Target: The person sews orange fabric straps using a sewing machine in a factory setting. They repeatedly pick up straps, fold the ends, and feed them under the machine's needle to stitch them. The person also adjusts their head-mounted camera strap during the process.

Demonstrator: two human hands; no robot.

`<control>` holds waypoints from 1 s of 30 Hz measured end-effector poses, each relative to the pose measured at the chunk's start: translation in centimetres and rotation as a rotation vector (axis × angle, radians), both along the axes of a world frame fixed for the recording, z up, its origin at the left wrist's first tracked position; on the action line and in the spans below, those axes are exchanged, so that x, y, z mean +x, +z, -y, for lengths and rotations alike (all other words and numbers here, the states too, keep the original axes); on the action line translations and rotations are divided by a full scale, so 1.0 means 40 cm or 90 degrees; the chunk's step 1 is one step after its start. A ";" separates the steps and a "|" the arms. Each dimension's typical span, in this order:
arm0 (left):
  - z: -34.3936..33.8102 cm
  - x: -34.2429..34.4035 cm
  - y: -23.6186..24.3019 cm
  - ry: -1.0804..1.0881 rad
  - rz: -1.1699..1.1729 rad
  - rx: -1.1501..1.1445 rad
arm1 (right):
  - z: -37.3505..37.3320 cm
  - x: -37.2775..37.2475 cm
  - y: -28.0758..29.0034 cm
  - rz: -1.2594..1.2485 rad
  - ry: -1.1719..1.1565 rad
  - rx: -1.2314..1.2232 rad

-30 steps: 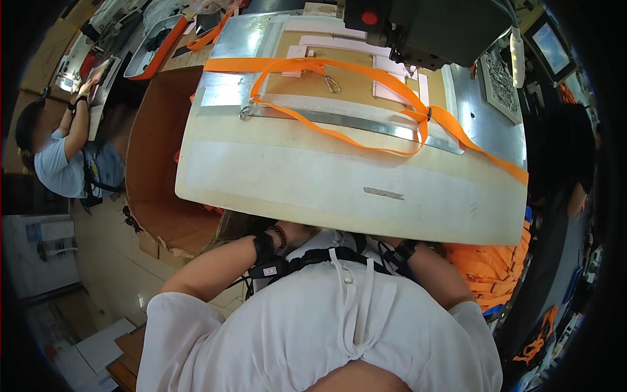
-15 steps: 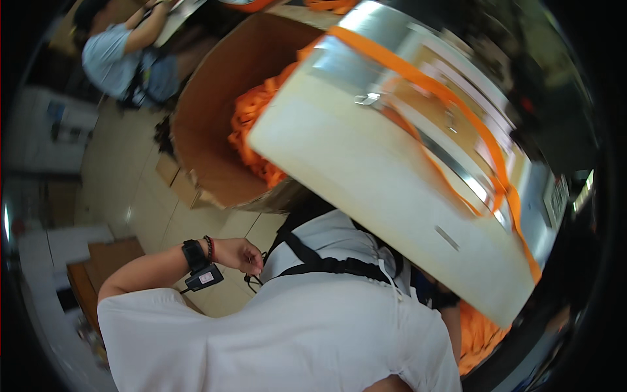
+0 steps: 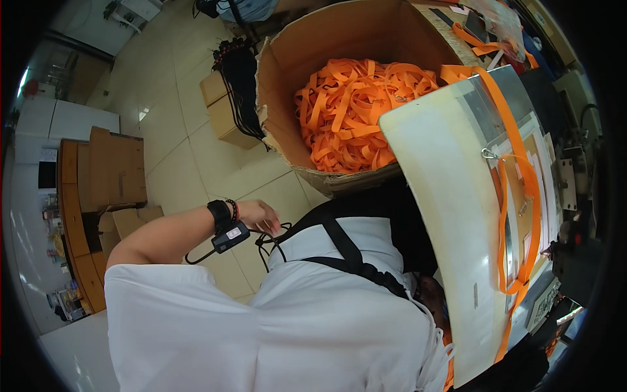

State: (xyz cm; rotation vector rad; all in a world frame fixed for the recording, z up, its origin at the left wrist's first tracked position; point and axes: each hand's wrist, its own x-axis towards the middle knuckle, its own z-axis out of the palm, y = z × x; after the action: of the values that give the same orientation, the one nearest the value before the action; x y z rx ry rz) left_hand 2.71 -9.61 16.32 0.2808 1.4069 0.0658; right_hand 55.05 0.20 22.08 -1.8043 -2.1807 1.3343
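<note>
My left hand (image 3: 260, 217) hangs beside my waist, its fingers loosely bent and apart, with no object visible in it. Black cables (image 3: 269, 245) loop close to its fingertips, and a small black box (image 3: 231, 237) is strapped at that wrist. My right hand does not show. On my right stands a pale worktable (image 3: 444, 189) with a metal plate. An orange strap (image 3: 526, 189) with a metal clip (image 3: 488, 154) lies across it, untouched by my left hand. Beyond me, a large cardboard box (image 3: 366, 29) holds a heap of orange straps (image 3: 356, 114).
Black cords (image 3: 238, 85) hang over small cardboard boxes (image 3: 228, 121) beside the large box. Tiled floor (image 3: 176, 157) stretches to the left, toward an orange-brown cabinet (image 3: 75, 209) and an open carton (image 3: 117, 166). Dark machine parts (image 3: 575, 228) stand along the worktable's right side.
My view has swung to the right, so the worktable sits farther right and the strap-filled box shows more fully. The other person has mostly left the view. My left hand stays by my waist.
</note>
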 end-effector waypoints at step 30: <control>-0.264 0.153 0.303 -0.826 0.278 0.148 | -0.014 0.152 0.572 -0.012 -0.011 -0.168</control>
State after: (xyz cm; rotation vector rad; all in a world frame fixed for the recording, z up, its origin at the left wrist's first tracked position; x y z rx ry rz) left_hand 8.83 0.94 28.43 1.2386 0.5854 -0.7359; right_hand 61.13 0.76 44.96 -1.8765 -2.0569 1.6980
